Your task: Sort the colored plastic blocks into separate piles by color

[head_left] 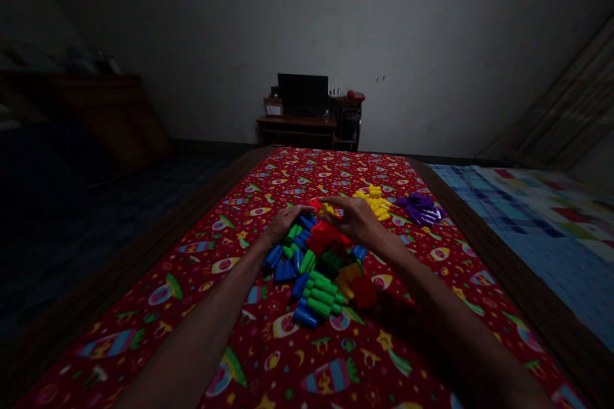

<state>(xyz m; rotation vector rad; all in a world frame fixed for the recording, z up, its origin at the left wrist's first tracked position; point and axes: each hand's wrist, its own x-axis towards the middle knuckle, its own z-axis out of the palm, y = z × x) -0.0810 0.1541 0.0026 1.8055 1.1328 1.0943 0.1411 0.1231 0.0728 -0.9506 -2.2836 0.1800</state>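
A heap of mixed plastic blocks point(319, 268) in blue, green, red and yellow lies on a red patterned cloth point(268, 345). My left hand point(284, 222) rests on the far left of the heap, fingers curled over blue blocks. My right hand point(355, 218) reaches across the top of the heap, its fingers bent round a red and a yellow block point(322, 207). Beyond my right hand sit a pile of yellow blocks point(377, 201) and a pile of purple blocks point(422, 208).
The cloth covers a low wooden-edged platform point(499, 255). A blue checked mat point(542, 230) lies to the right. At the far wall a small desk point(307, 128) carries a dark screen. The left side is dark floor.
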